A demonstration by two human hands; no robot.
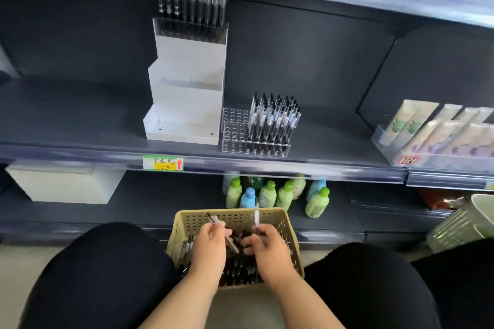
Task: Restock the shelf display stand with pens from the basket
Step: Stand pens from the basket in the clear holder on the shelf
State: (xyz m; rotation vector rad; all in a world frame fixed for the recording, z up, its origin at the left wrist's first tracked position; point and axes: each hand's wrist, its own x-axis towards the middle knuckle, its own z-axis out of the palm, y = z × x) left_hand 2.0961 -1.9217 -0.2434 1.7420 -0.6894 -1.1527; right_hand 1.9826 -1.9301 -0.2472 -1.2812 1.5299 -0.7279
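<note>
Over the basket (184, 222), left grip (209, 246) pinches tilted pens (213, 219) and right grip (270, 251) pinches an upright pen (256, 215), with the clear pen stand (235, 147) straight ahead on the shelf's (80, 120) front edge.

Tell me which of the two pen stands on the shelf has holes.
The clear rack, right of the white stepped stand; pens fill its right half, its left holes are empty.

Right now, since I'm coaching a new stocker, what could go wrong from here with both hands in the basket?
1. The left hand grips pens pointing different ways, the right hand one upright pen; any may slip on the lift.
2. The clear stand sits at the front edge of the shelf; a hard push could shove it.
3. Its free holes adjoin the standing pens, which a careless reach might knock.
</note>
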